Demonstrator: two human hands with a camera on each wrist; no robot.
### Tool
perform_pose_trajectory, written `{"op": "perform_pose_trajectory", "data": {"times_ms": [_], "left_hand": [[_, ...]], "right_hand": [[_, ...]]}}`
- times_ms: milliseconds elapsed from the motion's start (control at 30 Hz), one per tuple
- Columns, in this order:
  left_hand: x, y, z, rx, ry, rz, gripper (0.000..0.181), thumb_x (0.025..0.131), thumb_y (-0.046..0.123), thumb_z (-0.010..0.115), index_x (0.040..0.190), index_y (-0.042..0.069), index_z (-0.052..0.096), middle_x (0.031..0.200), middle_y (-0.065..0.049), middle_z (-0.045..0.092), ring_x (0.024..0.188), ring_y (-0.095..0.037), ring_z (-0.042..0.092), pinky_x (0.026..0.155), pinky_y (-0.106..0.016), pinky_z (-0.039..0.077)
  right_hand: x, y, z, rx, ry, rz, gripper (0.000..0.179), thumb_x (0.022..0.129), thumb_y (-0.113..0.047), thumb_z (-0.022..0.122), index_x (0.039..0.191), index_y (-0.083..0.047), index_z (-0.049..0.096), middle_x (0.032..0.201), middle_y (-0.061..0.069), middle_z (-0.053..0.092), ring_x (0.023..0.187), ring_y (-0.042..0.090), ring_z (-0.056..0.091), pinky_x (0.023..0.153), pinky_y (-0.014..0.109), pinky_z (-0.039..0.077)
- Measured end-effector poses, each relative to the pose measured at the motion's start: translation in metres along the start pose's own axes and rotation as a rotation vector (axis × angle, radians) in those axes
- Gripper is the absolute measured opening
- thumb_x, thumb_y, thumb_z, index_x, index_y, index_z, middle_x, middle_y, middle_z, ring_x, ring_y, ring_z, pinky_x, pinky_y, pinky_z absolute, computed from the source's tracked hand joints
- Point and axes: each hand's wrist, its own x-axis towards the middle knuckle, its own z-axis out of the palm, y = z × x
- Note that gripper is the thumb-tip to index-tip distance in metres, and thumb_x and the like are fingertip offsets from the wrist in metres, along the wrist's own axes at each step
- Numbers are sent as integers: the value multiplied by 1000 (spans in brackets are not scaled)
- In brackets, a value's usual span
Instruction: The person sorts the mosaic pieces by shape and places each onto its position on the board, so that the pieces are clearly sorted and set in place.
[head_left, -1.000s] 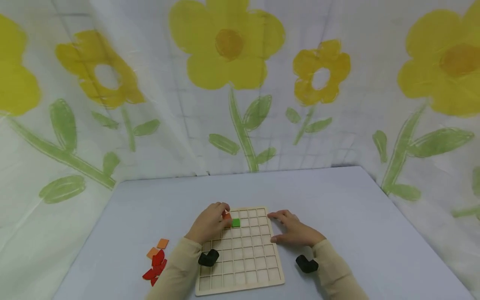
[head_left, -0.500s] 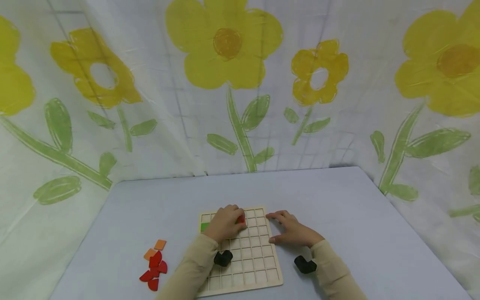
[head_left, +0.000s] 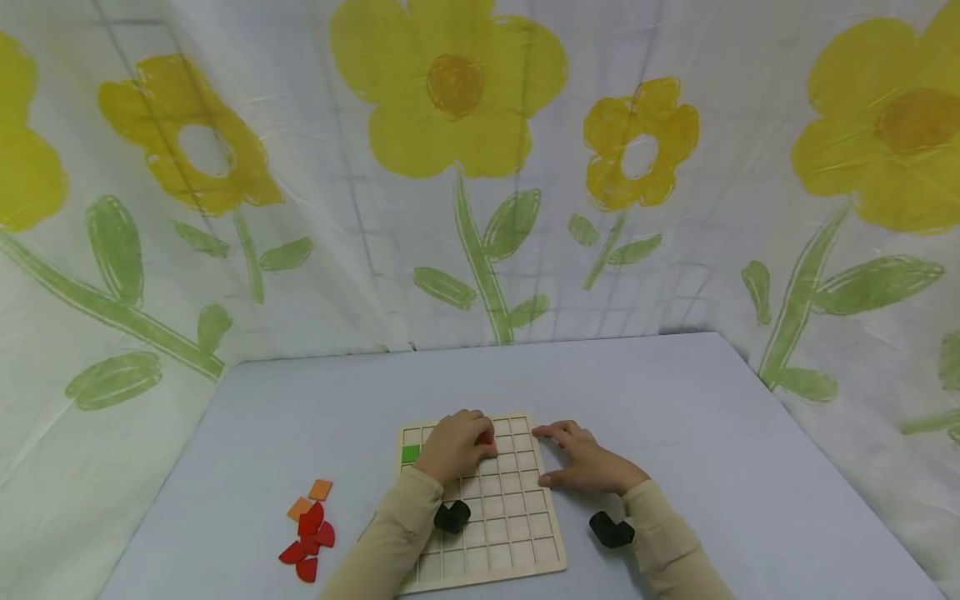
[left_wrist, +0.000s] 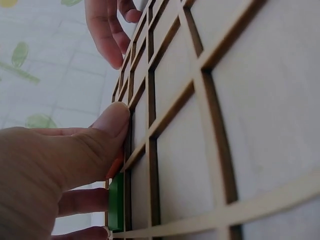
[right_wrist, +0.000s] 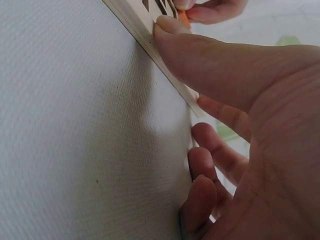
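A pale wooden grid board (head_left: pixel 495 506) lies on the table, divided into square cells. My left hand (head_left: pixel 450 446) is over its far part, thumb and fingers pinching a small orange tile (head_left: pixel 490 439) at the grid; most of the tile is hidden. In the left wrist view a green tile (left_wrist: pixel 116 200) sits in the grid beside the orange one. Another green tile (head_left: pixel 410 453) shows at the board's left side. My right hand (head_left: pixel 588 462) rests at the board's right edge, with the thumb (right_wrist: pixel 172 30) touching the rim and the fingers loosely bent.
Left of the board lie two orange squares (head_left: pixel 320 490) and several red quarter-round pieces (head_left: pixel 311 520), some overlapping. The white table (head_left: pixel 720 467) ends at a flower-printed curtain (head_left: pixel 360 250) behind.
My left hand has moved right along the far part of the board, uncovering the green tile at the left side. The right hand has stayed at the rim.
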Motion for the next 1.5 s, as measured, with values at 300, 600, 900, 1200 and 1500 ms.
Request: {"op": "perform_pose_trajectory", "data": {"times_ms": [300,600,900,1200,1500], "left_hand": [[-2,1,0,8,-1,0,20,78,29,78,77,15,64,75,2,56,67,-11,50,58,-26,42],[-8,2,-5,51,12,23,15,82,26,76,82,15,66,80,2,58,70,-14,54,58,-27,45],[-41,-6,-48,41,62,-47,10,84,20,75,90,15,68,90,1,64,79,-16,60,64,-31,49],[-87,-25,-95,8,122,-157,16,79,12,78,91,11,68,85,2,64,77,-16,61,66,-28,49],[-114,-47,-125,-10,-29,-374,13,87,21,70,97,13,66,86,1,62,78,-18,59,68,-33,49]], "right_hand": [[-1,0,0,2,-5,7,74,79,-43,76,142,-23,43,142,8,35,126,32,35,95,58,39],[-1,-1,0,8,-7,1,73,80,-42,76,142,-23,43,141,8,36,126,32,35,97,57,38],[1,1,2,8,2,30,73,78,-43,77,141,-27,44,143,5,35,131,31,32,98,56,38],[1,3,2,16,2,33,74,76,-44,79,139,-27,45,141,7,37,125,30,38,95,54,40],[0,-5,1,8,13,47,74,76,-44,79,139,-27,46,140,6,38,124,28,40,94,53,41]]}}
